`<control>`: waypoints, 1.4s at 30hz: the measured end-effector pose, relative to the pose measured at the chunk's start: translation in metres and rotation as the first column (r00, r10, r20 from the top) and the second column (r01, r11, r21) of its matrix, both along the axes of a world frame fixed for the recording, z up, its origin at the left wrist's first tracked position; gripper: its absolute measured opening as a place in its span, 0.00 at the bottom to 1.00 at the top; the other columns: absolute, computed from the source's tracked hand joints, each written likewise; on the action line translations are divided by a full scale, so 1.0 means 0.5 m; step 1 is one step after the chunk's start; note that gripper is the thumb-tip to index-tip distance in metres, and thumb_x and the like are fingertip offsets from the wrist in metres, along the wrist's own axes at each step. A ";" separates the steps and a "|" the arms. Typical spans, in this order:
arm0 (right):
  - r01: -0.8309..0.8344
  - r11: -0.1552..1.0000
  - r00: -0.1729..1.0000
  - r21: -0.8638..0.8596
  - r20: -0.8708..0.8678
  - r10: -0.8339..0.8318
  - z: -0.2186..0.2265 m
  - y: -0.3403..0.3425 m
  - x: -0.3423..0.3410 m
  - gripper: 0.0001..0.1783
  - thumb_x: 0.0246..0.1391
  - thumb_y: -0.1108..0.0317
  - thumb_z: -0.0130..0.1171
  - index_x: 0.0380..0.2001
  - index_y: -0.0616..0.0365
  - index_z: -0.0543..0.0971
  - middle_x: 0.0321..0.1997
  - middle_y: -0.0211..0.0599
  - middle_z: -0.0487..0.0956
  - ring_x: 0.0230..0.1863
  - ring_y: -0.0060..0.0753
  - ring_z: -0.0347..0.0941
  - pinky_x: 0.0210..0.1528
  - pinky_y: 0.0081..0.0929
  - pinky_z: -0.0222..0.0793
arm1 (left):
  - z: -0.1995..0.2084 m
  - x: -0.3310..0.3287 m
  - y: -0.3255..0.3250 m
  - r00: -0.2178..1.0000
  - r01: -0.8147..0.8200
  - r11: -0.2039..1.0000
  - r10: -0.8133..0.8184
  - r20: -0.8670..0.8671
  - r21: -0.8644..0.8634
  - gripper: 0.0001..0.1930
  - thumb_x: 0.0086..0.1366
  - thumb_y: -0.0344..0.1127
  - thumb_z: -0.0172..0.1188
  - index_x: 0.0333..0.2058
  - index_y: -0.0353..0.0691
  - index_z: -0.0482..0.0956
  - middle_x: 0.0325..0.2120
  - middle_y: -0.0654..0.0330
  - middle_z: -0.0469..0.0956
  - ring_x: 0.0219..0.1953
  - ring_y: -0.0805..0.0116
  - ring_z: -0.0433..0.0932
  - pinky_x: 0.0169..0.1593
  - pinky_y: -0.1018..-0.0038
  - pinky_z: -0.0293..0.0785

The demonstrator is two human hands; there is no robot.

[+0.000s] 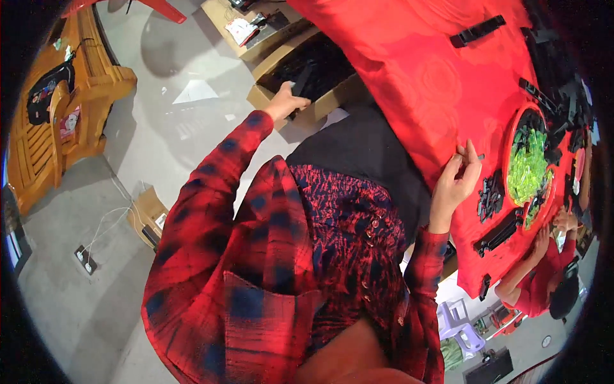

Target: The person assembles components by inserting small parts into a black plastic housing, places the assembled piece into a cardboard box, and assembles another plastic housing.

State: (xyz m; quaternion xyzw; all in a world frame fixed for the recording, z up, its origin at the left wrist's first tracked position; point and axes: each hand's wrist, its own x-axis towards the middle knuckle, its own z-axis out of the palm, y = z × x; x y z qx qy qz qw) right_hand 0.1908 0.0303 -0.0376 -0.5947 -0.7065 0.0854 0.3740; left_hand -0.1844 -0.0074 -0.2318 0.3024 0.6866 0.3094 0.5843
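The fingers of the left hand look to me closed on a long black piece, which sits at the mouth of an open cardboard box, left of the tabletop. More black pieces fill that box. I see the right hand with its fingers bent over the red cloth; a small dark bit shows at the tips, and I cannot tell whether it is gripped.

Between the two hands, the tabletop's draped edge and the person's dark-clothed lap stand in the way. Just right of the right hand I have a heap of black parts, then an orange-rimmed tray holding green pieces. A black bar lies alone farther off. At the far right a co-worker reaches onto the tabletop. A wooden bench stands at left, with a power strip on the floor nearer me.
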 end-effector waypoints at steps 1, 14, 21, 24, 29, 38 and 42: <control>-0.012 1.000 1.000 -0.006 0.001 0.013 -0.003 -0.001 -0.002 0.19 0.58 0.83 0.54 0.53 0.66 0.76 0.41 0.44 0.78 0.42 0.36 0.75 0.46 0.31 0.70 | -0.019 -0.004 0.016 0.999 0.036 0.999 -0.036 -0.007 0.002 0.34 0.55 0.40 0.71 0.54 0.31 0.63 0.29 0.56 0.77 0.29 0.70 0.77 0.29 0.72 0.72; 0.045 0.998 0.998 -0.032 0.054 -0.043 -0.003 -0.020 -0.003 0.17 0.58 0.85 0.50 0.50 0.70 0.75 0.45 0.47 0.77 0.45 0.38 0.77 0.52 0.31 0.74 | -0.153 0.060 0.120 0.826 0.174 0.943 0.017 -0.563 0.285 0.27 0.54 0.45 0.70 0.48 0.34 0.78 0.39 0.40 0.78 0.46 0.41 0.76 0.52 0.53 0.72; 0.032 0.998 0.997 -0.049 0.076 -0.028 -0.005 -0.013 0.001 0.14 0.62 0.82 0.49 0.50 0.70 0.74 0.48 0.46 0.77 0.48 0.37 0.76 0.56 0.30 0.73 | -0.129 -0.015 0.121 0.729 0.116 0.930 0.159 -0.666 0.349 0.22 0.54 0.40 0.69 0.45 0.36 0.78 0.37 0.46 0.81 0.42 0.44 0.78 0.47 0.54 0.72; 0.038 0.999 0.995 -0.024 0.098 -0.036 -0.002 -0.009 -0.002 0.14 0.60 0.84 0.48 0.48 0.70 0.76 0.44 0.47 0.78 0.45 0.39 0.77 0.53 0.31 0.73 | -0.146 -0.054 0.133 0.673 0.126 0.958 0.107 -0.732 0.256 0.21 0.54 0.40 0.69 0.44 0.35 0.78 0.36 0.43 0.79 0.42 0.43 0.77 0.47 0.53 0.72; 0.025 1.000 0.987 -0.001 0.156 -0.024 0.001 -0.009 -0.009 0.14 0.59 0.84 0.49 0.47 0.69 0.77 0.43 0.46 0.79 0.44 0.39 0.75 0.51 0.32 0.72 | -0.180 -0.057 0.149 0.627 0.165 0.925 0.170 -0.760 0.343 0.21 0.55 0.41 0.69 0.43 0.34 0.77 0.37 0.44 0.76 0.43 0.41 0.76 0.46 0.52 0.73; 0.023 1.000 0.964 0.005 0.266 -0.023 0.011 -0.010 -0.021 0.14 0.58 0.83 0.49 0.45 0.67 0.78 0.42 0.45 0.79 0.44 0.40 0.73 0.50 0.34 0.70 | -0.144 -0.048 0.165 0.357 0.419 0.878 0.073 -0.931 0.230 0.11 0.55 0.29 0.57 0.38 0.37 0.72 0.35 0.50 0.73 0.42 0.50 0.74 0.45 0.60 0.72; 0.040 0.999 0.951 -0.005 0.307 -0.036 0.013 -0.014 -0.006 0.13 0.59 0.81 0.51 0.46 0.67 0.78 0.44 0.43 0.79 0.45 0.38 0.74 0.52 0.32 0.70 | -0.136 -0.030 0.163 0.231 0.436 0.857 0.188 -0.955 0.274 0.09 0.60 0.31 0.51 0.40 0.39 0.74 0.34 0.54 0.74 0.41 0.55 0.76 0.45 0.63 0.72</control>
